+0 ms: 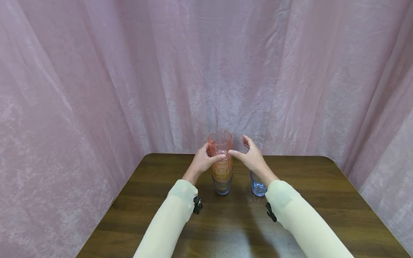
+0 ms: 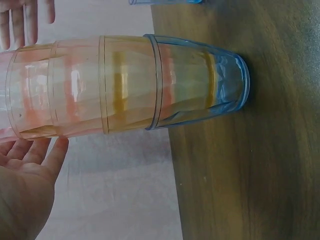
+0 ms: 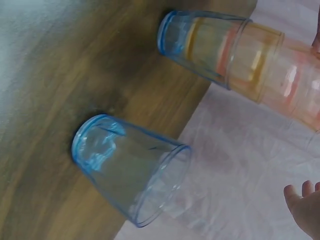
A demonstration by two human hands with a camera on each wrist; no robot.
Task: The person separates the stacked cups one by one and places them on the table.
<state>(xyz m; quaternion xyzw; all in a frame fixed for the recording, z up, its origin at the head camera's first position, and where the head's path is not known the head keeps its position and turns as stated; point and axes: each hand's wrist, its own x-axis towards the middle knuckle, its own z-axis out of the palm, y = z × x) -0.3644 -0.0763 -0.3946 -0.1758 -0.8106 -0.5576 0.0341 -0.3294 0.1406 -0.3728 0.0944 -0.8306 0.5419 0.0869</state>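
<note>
A tall stack of clear tumblers [image 1: 222, 168] stands upright on the table, with a blue tumbler [image 2: 232, 82] at the bottom, a yellow one [image 2: 127, 82] above it and pinkish-orange ones higher up. My left hand [image 1: 204, 158] holds the upper part of the stack from the left, its thumb across the front and its fingers at the far side. On the other side, my right hand [image 1: 253, 156] is raised with spread fingers, its thumb tip close to the stack; whether it touches cannot be told. Beneath that hand a separate blue tumbler [image 3: 130, 165] stands upright, partly hidden by the wrist in the head view.
The wooden table [image 1: 222, 229] has rounded far corners. Pink curtains [image 1: 206, 71] hang right behind its far edge and along both sides. Each pale sleeve carries a dark strap buckle [image 1: 197, 205] near the wrist.
</note>
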